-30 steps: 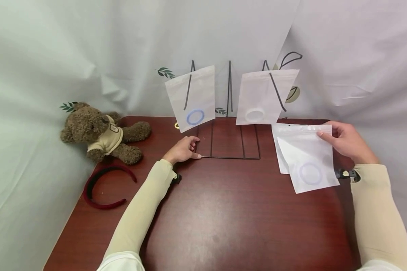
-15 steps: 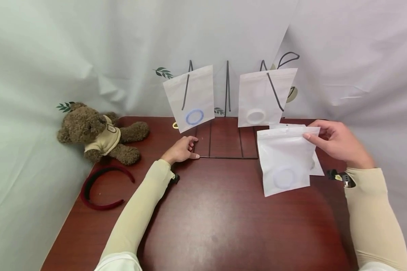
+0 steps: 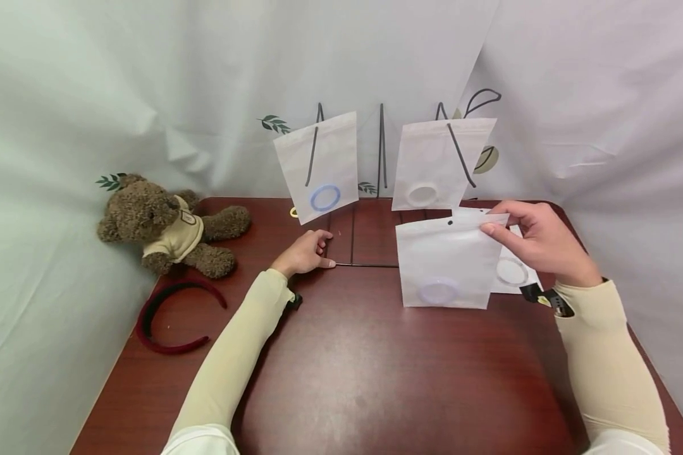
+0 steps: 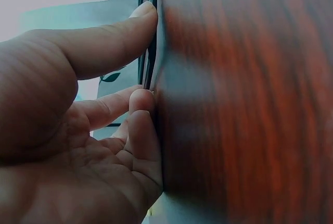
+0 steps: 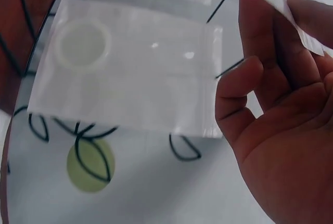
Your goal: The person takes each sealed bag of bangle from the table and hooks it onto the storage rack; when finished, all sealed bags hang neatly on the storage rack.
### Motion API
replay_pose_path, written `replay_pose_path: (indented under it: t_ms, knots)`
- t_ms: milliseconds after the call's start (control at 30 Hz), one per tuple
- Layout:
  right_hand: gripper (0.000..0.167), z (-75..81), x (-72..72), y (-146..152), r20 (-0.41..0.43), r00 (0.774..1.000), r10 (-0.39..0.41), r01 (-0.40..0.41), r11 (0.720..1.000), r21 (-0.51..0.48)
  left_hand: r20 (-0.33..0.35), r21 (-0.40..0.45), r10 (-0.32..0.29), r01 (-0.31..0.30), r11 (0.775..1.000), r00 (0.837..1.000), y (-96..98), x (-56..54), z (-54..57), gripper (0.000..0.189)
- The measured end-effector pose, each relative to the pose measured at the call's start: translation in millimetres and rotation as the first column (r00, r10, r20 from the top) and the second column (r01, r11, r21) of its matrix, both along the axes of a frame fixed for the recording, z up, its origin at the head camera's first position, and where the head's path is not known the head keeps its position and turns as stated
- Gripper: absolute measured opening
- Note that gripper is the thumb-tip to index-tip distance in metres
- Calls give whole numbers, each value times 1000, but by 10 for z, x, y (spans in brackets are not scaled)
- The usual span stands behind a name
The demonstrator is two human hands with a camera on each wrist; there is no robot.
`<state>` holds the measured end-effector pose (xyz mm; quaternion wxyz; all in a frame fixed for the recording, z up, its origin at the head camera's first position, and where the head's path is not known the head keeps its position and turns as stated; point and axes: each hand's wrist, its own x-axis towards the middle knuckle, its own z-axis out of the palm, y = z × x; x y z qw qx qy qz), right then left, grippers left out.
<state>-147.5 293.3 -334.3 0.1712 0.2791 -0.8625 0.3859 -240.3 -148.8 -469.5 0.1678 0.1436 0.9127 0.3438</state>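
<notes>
My right hand (image 3: 537,240) pinches the top right corner of a white zip pouch (image 3: 449,259) between thumb and fingers. Through the pouch shows a pale purple ring, and a small hole marks its top edge. Behind it, partly hidden, is another white pouch (image 3: 512,272) with a whitish ring. A black wire display rack (image 3: 351,237) stands at the back of the table. My left hand (image 3: 306,253) holds the front left corner of its base, thumb on the front wire. From the rack's hooks hang a pouch with a blue ring (image 3: 319,164) and a pouch with a white ring (image 3: 438,161).
A brown teddy bear (image 3: 173,221) in a beige shirt sits at the table's back left. In front of it lies a dark red headband (image 3: 173,347). A small yellow ring (image 3: 294,213) shows behind the left hanging pouch. White curtain (image 3: 205,76) encloses the table.
My right hand has moved left with the zip pouch, bringing it below the right hanging pouch. The pouch behind it has come partly into view. My left hand stays at the rack's corner.
</notes>
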Motion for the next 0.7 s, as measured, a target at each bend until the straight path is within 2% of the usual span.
replay_pose_path:
  t_ms: [267,700]
  knots:
    - [25,38,-22,-265,-101,994,39,-48,994,-95,-5,-8,-10,10,1000,1000,6,-11,-1,75]
    - [15,77,-74,-721,-191,982,1,-37,982,-187,-8,-3,-20,20,1000,1000,3,-14,-18,74]
